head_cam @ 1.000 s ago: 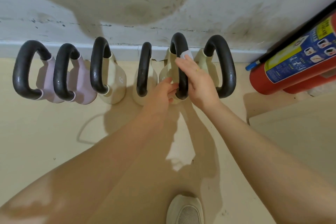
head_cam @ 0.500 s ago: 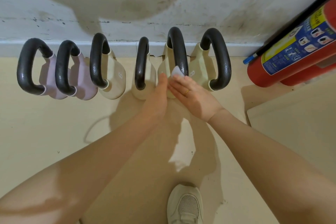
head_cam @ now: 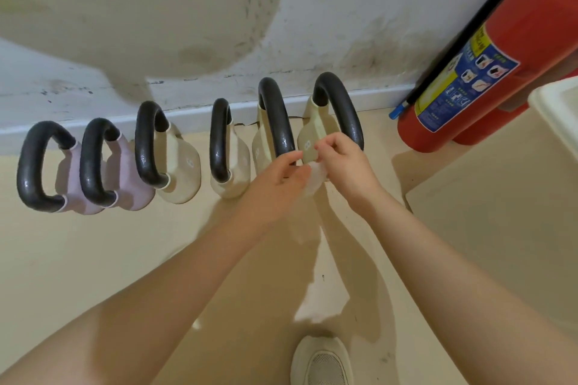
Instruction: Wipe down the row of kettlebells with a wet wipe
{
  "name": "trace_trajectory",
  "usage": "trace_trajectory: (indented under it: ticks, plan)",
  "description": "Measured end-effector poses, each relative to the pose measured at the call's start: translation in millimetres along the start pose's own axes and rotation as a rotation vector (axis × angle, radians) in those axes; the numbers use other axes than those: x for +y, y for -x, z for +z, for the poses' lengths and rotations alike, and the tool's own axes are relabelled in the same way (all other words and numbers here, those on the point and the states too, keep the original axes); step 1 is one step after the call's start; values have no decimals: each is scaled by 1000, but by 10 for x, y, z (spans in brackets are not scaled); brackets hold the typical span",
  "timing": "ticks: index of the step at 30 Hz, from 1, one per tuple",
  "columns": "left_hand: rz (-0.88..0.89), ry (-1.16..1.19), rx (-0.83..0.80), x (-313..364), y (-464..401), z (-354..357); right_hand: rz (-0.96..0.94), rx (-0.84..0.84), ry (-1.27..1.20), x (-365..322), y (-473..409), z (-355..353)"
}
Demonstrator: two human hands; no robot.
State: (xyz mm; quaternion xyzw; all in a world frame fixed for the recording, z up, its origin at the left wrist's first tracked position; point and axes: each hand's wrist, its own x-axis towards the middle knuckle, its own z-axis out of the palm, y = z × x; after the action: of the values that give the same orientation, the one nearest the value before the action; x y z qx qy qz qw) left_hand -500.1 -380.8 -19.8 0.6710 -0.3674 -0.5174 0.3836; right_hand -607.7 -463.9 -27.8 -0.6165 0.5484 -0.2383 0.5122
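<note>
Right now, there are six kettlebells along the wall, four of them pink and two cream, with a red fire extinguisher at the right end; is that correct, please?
Not quite: the colours are swapped. The head view shows two pink kettlebells at the left end and four cream kettlebells beside them. The count of six and the red fire extinguisher at the right are correct.

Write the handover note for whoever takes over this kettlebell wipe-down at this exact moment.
Left hand and right hand: both pinch the wet wipe between them, just in front of the fifth kettlebell and sixth kettlebell from the left; neither bell is gripped.
Six kettlebells stand in a row along the wall; two lilac at left, four cream.
Done: cannot tell which bells are clean.
Left: regrip the wipe, resume wiping.
</note>
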Motion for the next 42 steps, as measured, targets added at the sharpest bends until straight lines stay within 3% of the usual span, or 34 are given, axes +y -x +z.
trace_trajectory:
  ticks: [3,5,8,14,20,23,26,29,31,33,36,42]
  plan:
    - [62,-89,-50,166,-57,133,153,-34,-366,-228,71,-148]
    - [71,20,-43,321,-85,200,132,6,-417,-308,100,-274]
    - [84,152,-72,581,-122,300,49,93,-329,-352,167,-509]
    - [111,158,-160,1178,-182,622,-166,336,-63,-549,366,-1014]
    - [215,291,-512,1704,-119,1207,-347,568,20,-754,767,-1759]
    - [274,282,-607,1912,-10,1551,-371,731,163,-795,999,-2131]
    - [427,117,-531,2123,96,1787,-396,883,289,-792,1201,-2431]
    - [846,-246,-383,2206,86,1917,-362,986,420,-705,1315,-2636]
    - [973,-442,-353,2173,-1,1989,-262,975,540,-582,1351,-2694]
    - [975,-569,-340,2091,-61,2048,-150,911,644,-448,1368,-2713]
    - [925,-539,-340,1990,-57,2091,-10,790,709,-341,1392,-2696]
    - [861,-473,-352,1967,-4,2093,65,657,775,-402,1379,-2692]
